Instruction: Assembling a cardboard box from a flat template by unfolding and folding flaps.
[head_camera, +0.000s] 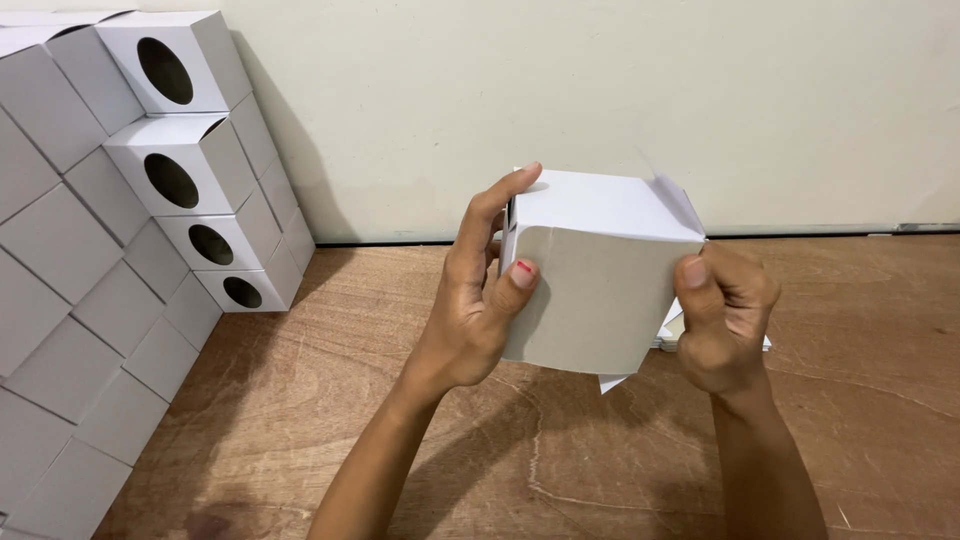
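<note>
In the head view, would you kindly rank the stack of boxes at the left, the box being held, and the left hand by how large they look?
1. Stack of white boxes: largest, filling the left side.
2. Held white box, gripped by both the left hand and right hand; it is nearer the camera, so its true size against one stacked box is unsure.
3. Left hand: smallest.

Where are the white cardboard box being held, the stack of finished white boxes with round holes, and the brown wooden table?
white cardboard box (585, 290), head view, front face.
stack of white boxes with round holes (190, 190), head view, a holed face.
brown wooden table (380, 300), head view, bare surface.
</note>
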